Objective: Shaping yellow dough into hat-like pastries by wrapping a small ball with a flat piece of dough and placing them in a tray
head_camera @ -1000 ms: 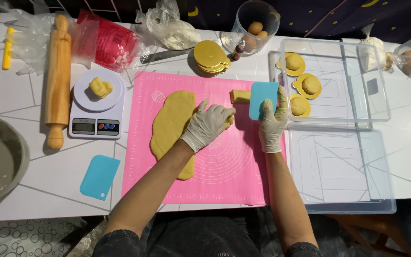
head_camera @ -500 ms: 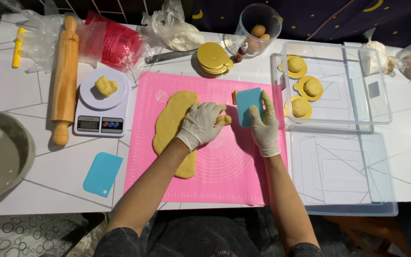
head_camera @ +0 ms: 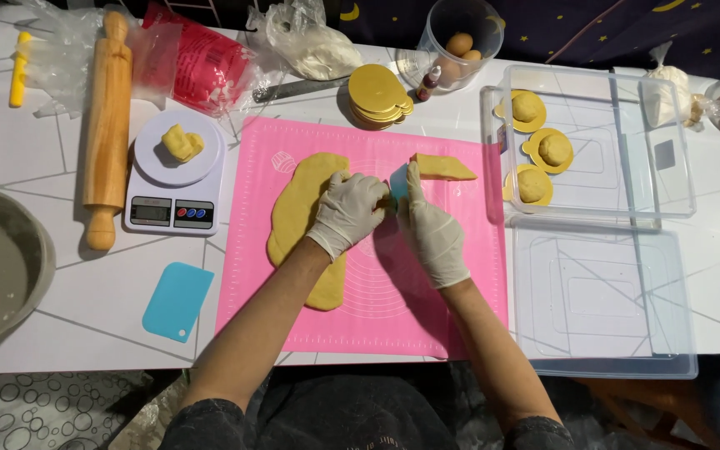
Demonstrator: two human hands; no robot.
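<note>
I see my left gloved hand (head_camera: 347, 212) pressing flat on the long slab of soft yellow dough (head_camera: 302, 218) on the pink silicone mat (head_camera: 427, 317). My right gloved hand (head_camera: 432, 231) pinches a small blue plastic scraper (head_camera: 398, 180) upright beside it. The dough looks limp and tearable; I would lift it from underneath.

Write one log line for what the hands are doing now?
left hand: on yellow dough | right hand: holds blue scraper | pink mat
</note>
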